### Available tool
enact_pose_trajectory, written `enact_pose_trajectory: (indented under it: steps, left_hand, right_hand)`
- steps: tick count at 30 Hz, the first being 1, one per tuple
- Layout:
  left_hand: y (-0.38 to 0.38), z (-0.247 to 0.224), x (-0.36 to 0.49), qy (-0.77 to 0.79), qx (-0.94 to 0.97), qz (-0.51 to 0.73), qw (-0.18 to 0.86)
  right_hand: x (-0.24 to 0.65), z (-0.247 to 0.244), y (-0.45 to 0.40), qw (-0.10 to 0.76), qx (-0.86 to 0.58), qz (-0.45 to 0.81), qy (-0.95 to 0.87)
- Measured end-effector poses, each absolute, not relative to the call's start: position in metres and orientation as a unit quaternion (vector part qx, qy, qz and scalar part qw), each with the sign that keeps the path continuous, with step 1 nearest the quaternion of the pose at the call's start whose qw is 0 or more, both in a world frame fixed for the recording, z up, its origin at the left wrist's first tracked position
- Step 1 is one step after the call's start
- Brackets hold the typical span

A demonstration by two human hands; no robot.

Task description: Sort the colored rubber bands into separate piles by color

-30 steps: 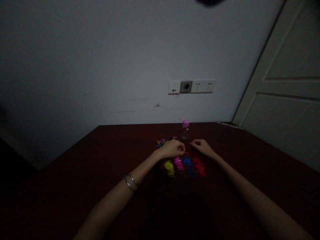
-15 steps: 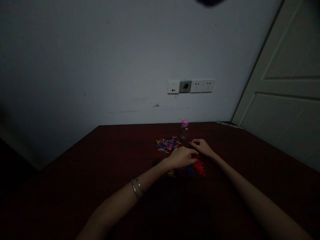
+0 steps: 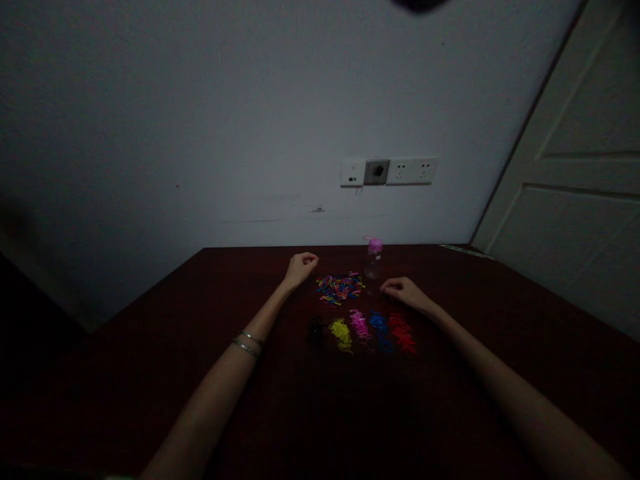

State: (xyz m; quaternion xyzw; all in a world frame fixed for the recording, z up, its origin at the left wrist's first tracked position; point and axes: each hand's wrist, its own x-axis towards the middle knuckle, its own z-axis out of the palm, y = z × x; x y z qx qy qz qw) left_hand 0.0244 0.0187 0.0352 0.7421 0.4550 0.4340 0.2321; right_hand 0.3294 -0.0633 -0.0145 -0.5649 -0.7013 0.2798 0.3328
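Observation:
A loose pile of small mixed-colour bands or clips (image 3: 340,289) lies on the dark red table. Closer to me are separate heaps: black (image 3: 316,330), yellow (image 3: 341,335), pink (image 3: 360,325), blue (image 3: 381,330) and red (image 3: 401,333). My left hand (image 3: 301,268) is just beyond the mixed pile's left side, fingers pinched together; whatever it may hold is too small to see. My right hand (image 3: 404,292) rests beyond the red heap, near the bottle, its fingertips closed on something I cannot make out.
A clear bottle (image 3: 373,260) with a pink lid stands behind the mixed pile. Sockets (image 3: 390,172) are on the wall behind the table (image 3: 240,280). A flat strip (image 3: 466,251) lies at the back right corner, beside a pale door (image 3: 590,200).
My left hand has moved from above the coloured heaps to the far left, past the mixed pile, uncovering the heaps. My right hand stays by the bottle. The view has shifted slightly.

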Motion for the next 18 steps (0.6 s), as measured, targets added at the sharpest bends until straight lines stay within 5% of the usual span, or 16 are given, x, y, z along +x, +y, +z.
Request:
enact_pose_trajectory:
  steps: [18]
  left_hand:
    - [0.045, -0.018, -0.015, 0.522, 0.623, 0.475, 0.336]
  right_hand:
    - [0.262, -0.004, -0.076, 0.280, -0.529, 0.108, -0.793]
